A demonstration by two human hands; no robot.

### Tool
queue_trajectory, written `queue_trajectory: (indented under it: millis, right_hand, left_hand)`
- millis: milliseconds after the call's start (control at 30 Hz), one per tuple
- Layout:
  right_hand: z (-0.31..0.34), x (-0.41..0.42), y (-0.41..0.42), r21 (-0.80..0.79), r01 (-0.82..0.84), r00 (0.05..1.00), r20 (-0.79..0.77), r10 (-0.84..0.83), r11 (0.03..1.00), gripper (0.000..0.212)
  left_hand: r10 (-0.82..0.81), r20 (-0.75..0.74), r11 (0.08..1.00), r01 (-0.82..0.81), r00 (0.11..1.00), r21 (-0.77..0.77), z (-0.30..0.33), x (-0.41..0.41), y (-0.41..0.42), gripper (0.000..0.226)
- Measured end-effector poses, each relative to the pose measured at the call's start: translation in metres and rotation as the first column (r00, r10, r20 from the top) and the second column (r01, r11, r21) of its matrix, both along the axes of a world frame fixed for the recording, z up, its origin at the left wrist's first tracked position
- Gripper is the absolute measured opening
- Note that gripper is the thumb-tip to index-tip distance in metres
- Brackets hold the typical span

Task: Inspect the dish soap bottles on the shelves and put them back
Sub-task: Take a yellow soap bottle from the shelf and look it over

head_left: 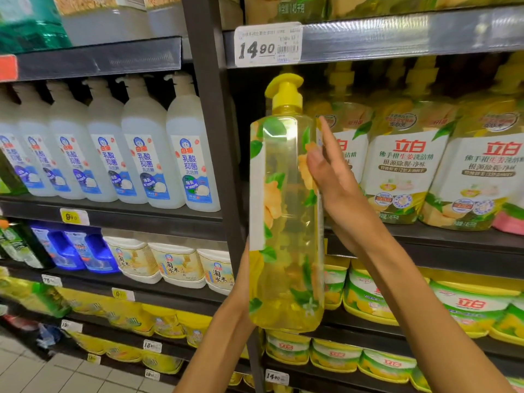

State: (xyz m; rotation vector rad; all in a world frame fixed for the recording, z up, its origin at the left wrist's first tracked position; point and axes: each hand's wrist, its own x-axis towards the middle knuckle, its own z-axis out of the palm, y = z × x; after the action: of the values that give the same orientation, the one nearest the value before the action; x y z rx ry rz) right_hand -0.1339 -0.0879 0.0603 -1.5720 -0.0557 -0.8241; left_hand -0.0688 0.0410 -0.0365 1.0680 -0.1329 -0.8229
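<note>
Right hand sits at frame centre, fingers straight and together, flat against the right side of the yellow dish soap bottle, index finger pointing up. Left hand is mostly hidden behind the bottle's lower left edge; only the wrist and the edge of the palm show, supporting the bottle from behind, grip cannot be told. Bottle is upright, held in the air in front of the dark shelf upright, centre of frame, clear yellow body with a yellow pump top, leaf and ginger print showing through.

Right of frame: row of matching yellow bottles on the shelf behind the right hand. Above the pump, a price tag reading 14.90 on the shelf edge. Left of frame: row of white pump bottles with blue labels. Lower shelves hold yellow and white tubs.
</note>
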Motion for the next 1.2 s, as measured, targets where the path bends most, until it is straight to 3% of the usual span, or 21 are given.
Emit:
queue_trajectory:
  millis: [100,200,267,333,433,533,600,667,800,867,967,1033,1100,1200]
  right_hand:
    - [-0.001,-0.006,-0.005,-0.026,-0.001,0.996,-0.089,-0.001,1.000,0.073]
    - [-0.003,-0.006,0.001,-0.008,-0.016,0.993,-0.120,0.015,1.000,0.067]
    - [-0.005,0.000,0.001,0.000,0.053,0.993,-0.110,-0.053,0.999,0.070]
    - [-0.006,0.006,-0.002,0.129,0.041,0.996,-0.083,-0.030,0.991,0.058]
    - [-0.007,0.009,-0.011,0.274,-0.009,0.997,-0.069,0.029,0.962,0.057]
    - [-0.013,0.008,-0.020,0.416,-0.071,0.993,-0.055,0.103,0.907,0.057]
    - [-0.018,0.008,-0.023,0.463,-0.142,0.985,-0.022,0.172,0.875,0.036]
    - [-0.023,0.009,-0.025,0.485,-0.166,0.981,-0.008,0.194,0.859,0.036]
    - [-0.020,0.011,-0.031,0.455,-0.180,0.971,-0.059,0.231,0.872,0.043]
    - [-0.017,0.014,-0.033,0.440,-0.193,0.968,-0.062,0.244,0.877,0.048]
    - [-0.024,0.023,-0.030,0.524,-0.168,0.977,-0.024,0.212,0.835,0.072]
    - [-0.028,0.028,-0.027,0.547,-0.140,0.981,-0.036,0.191,0.825,0.072]
    - [-0.029,0.030,-0.026,0.549,-0.128,0.978,-0.069,0.197,0.826,0.061]
    - [-0.025,0.030,-0.029,0.488,-0.067,0.979,-0.136,0.151,0.870,0.053]
  left_hand:
    - [-0.087,0.091,0.971,0.105,0.992,-0.216,0.008,0.006,-0.011,0.047]
    - [-0.179,0.146,0.939,0.213,0.973,-0.271,0.010,0.012,-0.006,0.056]
    - [-0.239,0.203,0.927,0.286,0.950,-0.245,0.010,0.011,0.000,0.054]
    - [-0.276,0.292,0.935,0.326,0.916,-0.140,0.011,0.009,0.005,0.047]
    - [-0.236,0.425,0.967,0.254,0.874,0.015,0.009,0.009,0.011,0.061]
    - [-0.287,0.471,0.949,0.315,0.834,0.018,0.011,0.007,0.015,0.078]
    - [-0.303,0.473,0.937,0.349,0.827,-0.010,0.016,0.003,0.016,0.070]
    - [-0.239,0.527,0.953,0.301,0.815,-0.033,0.022,-0.003,0.015,0.051]
    - [-0.106,0.611,0.989,0.145,0.784,-0.015,0.033,-0.011,0.015,0.067]
    - [-0.032,0.689,0.999,0.025,0.724,0.020,0.038,-0.010,0.016,0.070]
    - [0.011,0.810,0.978,-0.176,0.586,0.114,0.038,-0.013,0.016,0.077]
    - [0.012,0.834,0.958,-0.246,0.551,0.148,0.033,-0.018,0.015,0.078]
    - [0.012,0.819,0.953,-0.254,0.573,0.163,0.027,-0.020,0.014,0.077]
    - [0.012,0.717,0.978,-0.156,0.696,0.135,0.019,-0.012,0.007,0.079]
